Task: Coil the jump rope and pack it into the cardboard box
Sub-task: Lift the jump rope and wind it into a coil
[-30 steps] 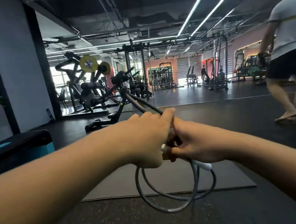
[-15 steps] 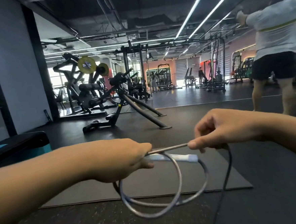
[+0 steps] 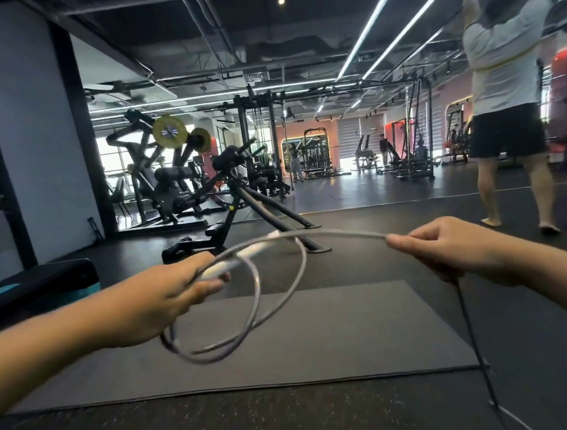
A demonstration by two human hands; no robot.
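The grey jump rope (image 3: pixel 282 292) hangs in two or three loops from my left hand (image 3: pixel 177 299), which is closed on the coils and a white handle (image 3: pixel 235 260). A stretch of rope runs right to my right hand (image 3: pixel 445 248), which pinches it between thumb and fingers. From that hand the rest of the rope drops as a dark line toward the floor at the lower right. The cardboard box is not in view.
A grey mat (image 3: pixel 317 340) lies on the dark gym floor below my hands. A black bench machine (image 3: pixel 241 211) stands ahead. A teal-and-black step box (image 3: pixel 35 286) is at the left. A person (image 3: pixel 506 115) in white shirt and black shorts stands at the right.
My hands, joined a second ago, have drawn apart: the right slid further right along the rope, the left moved left, and the loops swung up and widened.
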